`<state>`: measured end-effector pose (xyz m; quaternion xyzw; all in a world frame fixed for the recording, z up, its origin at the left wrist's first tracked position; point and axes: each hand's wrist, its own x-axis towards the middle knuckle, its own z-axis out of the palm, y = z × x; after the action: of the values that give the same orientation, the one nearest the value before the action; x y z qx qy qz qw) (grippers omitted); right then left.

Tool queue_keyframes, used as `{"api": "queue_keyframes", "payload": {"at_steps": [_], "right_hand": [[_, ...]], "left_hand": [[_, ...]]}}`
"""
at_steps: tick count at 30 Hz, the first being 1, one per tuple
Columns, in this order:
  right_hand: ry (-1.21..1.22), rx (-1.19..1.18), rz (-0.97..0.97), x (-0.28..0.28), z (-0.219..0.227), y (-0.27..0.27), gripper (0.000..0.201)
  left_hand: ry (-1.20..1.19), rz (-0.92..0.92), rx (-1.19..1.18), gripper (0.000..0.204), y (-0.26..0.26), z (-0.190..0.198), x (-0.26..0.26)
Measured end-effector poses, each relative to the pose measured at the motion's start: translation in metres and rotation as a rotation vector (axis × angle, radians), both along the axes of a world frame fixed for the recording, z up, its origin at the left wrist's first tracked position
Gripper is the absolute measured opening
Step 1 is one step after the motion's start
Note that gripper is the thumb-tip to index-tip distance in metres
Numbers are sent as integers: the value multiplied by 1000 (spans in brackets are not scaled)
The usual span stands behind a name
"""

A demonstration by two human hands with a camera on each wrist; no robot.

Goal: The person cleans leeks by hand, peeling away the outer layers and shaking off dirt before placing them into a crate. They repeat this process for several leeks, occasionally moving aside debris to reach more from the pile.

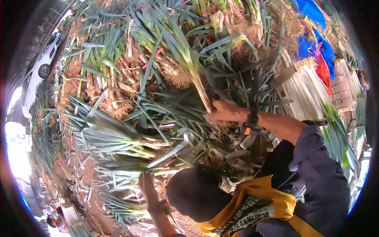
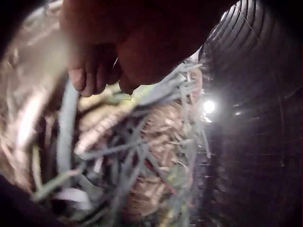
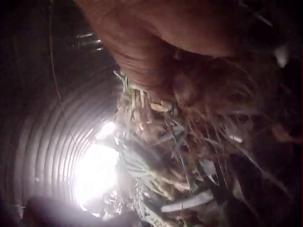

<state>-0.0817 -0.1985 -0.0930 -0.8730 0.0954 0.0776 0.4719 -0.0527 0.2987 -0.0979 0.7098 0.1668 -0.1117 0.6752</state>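
Observation:
My right hand (image 1: 227,111) grips a long green onion (image 1: 202,90) near its root end, its white stalk and green leaves pointing up and away over the pile. In the right wrist view, stringy roots (image 3: 213,106) hang beside the curled fingers of that hand. Lower down, my left hand (image 1: 148,187) is beside a spread of loose green onions (image 1: 114,142) and holds nothing. Seen from the left wrist, its fingers (image 2: 92,78) are loosely bent above blurred leaves and stalks.
Bundles of rooted green onions (image 1: 114,102) tied with red bands cover the far side. Cleaned white stalks (image 1: 306,93) lie stacked at the right, near blue plastic (image 1: 325,51) and a red bag (image 1: 323,75). A white car (image 1: 41,71) stands at the far left.

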Motion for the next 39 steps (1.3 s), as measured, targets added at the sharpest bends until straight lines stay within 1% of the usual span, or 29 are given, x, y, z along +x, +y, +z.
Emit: {"api": "queue_keyframes", "payload": {"at_steps": [1, 2, 3, 4, 5, 6, 7, 8, 9, 10, 11, 14, 15, 17, 18, 19, 20, 21, 22, 24, 25, 27, 29, 30, 32, 35, 37, 38, 39], "right_hand": [[42, 17, 44, -18, 12, 2, 49], [87, 35, 90, -32, 33, 6, 49], [106, 125, 26, -44, 64, 8, 51], [55, 135, 2, -56, 97, 10, 52], [5, 143, -23, -67, 132, 11, 53], [-47, 149, -47, -78, 161, 13, 54], [-143, 139, -123, -91, 178, 18, 52], [-202, 91, -115, -105, 195, 21, 49], [-258, 46, -109, -120, 210, 24, 47], [-310, 2, -103, -135, 221, 27, 44], [-321, 8, -80, -149, 229, 29, 40], [-365, -353, 49, -199, 246, 30, 38], [-341, -485, 101, -211, 250, 32, 44], [-412, -787, 226, -238, 243, 28, 52], [-447, -940, 290, -247, 238, 26, 56], [-447, -1046, 320, -253, 230, 26, 67], [-307, -997, 318, -253, 223, 25, 66], [-168, -941, 320, -251, 217, 25, 66], [-38, -886, 325, -245, 212, 24, 65], [-304, -647, 223, -221, 206, 17, 61], [-431, -526, 172, -204, 208, 13, 59], [-610, -432, -48, -157, 215, 18, 53], [-700, -169, -141, -109, 226, 27, 48], [-655, -236, -156, -89, 226, 32, 49], [-557, -358, -176, -59, 215, 45, 50], [-843, -343, -241, -44, 191, 65, 45], [-800, -152, -218, -39, 190, 71, 40], [-778, -58, -211, -36, 192, 71, 38], [-684, -53, -216, -32, 192, 70, 34]], "left_hand": [[-185, -203, 146, 37, -22, 26, 18], [-575, -485, 577, 38, -43, 53, 36], [-843, -588, 748, 40, -71, 83, 51], [-972, -637, 734, 43, -99, 109, 64], [-588, -581, 272, 37, -131, 138, 62], [-250, -346, -177, 40, -163, 167, 60], [-173, -328, -291, 44, -187, 187, 60], [-241, -430, -376, 49, -202, 189, 65], [-245, -478, -391, 51, -223, 203, 61], [-218, -482, -406, 50, -247, 219, 51], [-206, -534, -461, 49, -264, 220, 49], [-88, -610, -573, 56, -304, 213, 41], [-62, -628, -679, 54, -315, 215, 33], [0, -678, -881, 48, -334, 219, 14], [-31, -698, -920, 45, -337, 212, 10], [-65, -718, -960, 42, -340, 199, 10], [-97, -737, -1001, 40, -343, 186, 11], [-24, -683, -1040, 33, -343, 183, 11], [-69, -651, -1032, 33, -343, 181, 12], [-157, -602, -1006, 33, -342, 181, 14], [-155, -619, -990, 34, -340, 185, 14], [-139, -645, -961, 36, -333, 190, 9], [-170, -633, -962, 36, -339, 193, 6], [-190, -625, -963, 36, -341, 196, 6], [-227, -584, -887, 37, -337, 201, 6], [-308, -532, -837, 36, -327, 204, 15], [-395, -487, -811, 34, -321, 197, 25], [-382, -473, -815, 33, -318, 196, 30], [-364, -464, -818, 32, -316, 197, 32]]}}
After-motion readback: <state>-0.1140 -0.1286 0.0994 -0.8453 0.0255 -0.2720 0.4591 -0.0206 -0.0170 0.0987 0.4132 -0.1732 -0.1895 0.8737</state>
